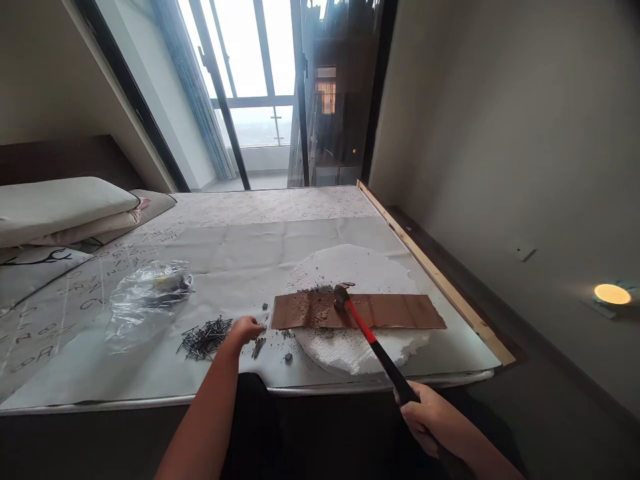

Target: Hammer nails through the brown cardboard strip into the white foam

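My right hand (pixel 425 413) is wrapped round the black grip of a claw hammer (pixel 367 333) with a red neck. The hammer's head rests on a brown strip (pixel 400 312), which looks like cardboard or thin board and is dotted with holes and grit. Under the strip lies a white, ragged-edged foam slab (pixel 345 263). My left hand (pixel 246 329) is closed with fingertips together, just left of the strip; whatever it pinches is too small to make out. Close by it are a small bunch of nails (pixel 259 348) and a larger nail heap (pixel 205 338).
Grey chunks (pixel 289 358) and crumbs are scattered round the foam. A clear plastic bag (pixel 150 300) lies at the left, on a grey sheet (pixel 235 247) spread over a bed. Pillows (pixel 65 207) are stacked at far left. A wooden rail (pixel 435 270) edges the right side.
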A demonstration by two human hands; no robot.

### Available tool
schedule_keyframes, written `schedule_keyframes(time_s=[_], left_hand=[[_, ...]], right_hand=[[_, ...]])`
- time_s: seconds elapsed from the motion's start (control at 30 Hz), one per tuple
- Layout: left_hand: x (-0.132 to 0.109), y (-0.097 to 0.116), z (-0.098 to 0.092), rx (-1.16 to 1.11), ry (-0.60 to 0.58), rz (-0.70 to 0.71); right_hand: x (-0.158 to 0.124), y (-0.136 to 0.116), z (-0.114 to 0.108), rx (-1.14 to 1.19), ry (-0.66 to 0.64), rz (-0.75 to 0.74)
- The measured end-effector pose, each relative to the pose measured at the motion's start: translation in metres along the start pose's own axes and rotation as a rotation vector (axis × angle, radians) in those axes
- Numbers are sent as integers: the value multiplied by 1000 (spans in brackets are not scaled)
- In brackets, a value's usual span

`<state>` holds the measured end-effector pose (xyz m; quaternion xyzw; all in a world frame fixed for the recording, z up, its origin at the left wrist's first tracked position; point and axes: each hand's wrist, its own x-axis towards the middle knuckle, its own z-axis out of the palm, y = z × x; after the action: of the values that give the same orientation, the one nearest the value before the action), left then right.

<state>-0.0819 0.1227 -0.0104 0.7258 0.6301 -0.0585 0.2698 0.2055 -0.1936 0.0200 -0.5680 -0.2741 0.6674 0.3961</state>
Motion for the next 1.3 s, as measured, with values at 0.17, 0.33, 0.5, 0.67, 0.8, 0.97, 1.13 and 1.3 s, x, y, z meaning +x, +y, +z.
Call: schedule_keyframes(time_s=[0.17,0.33,0.5,0.67,0.8,0.97,1.13,1.3], left_hand=[[-29,44,1,-393,467,183],[-49,116,27,-673,391,459],[-40,160,49,-637,301,542],[-23,170,64,-564,365,599],[-15,170,73,-561,358,613],[-13,171,74,-574,354,578],[-13,173,73,-537,383,567],[-13,175,73,-492,381,575]], right_hand=[[-3,-6,1,1,21,-5],[-15,-17,-1,-44,30,-69],[-25,-20,-11,5,69,-107],[-34,-26,-16,8,75,-107],[-38,-30,-16,-13,89,-109],[-36,-26,-17,-40,83,-99],[-34,-23,-17,-101,66,-97],[-35,-29,-13,-109,56,-111]])
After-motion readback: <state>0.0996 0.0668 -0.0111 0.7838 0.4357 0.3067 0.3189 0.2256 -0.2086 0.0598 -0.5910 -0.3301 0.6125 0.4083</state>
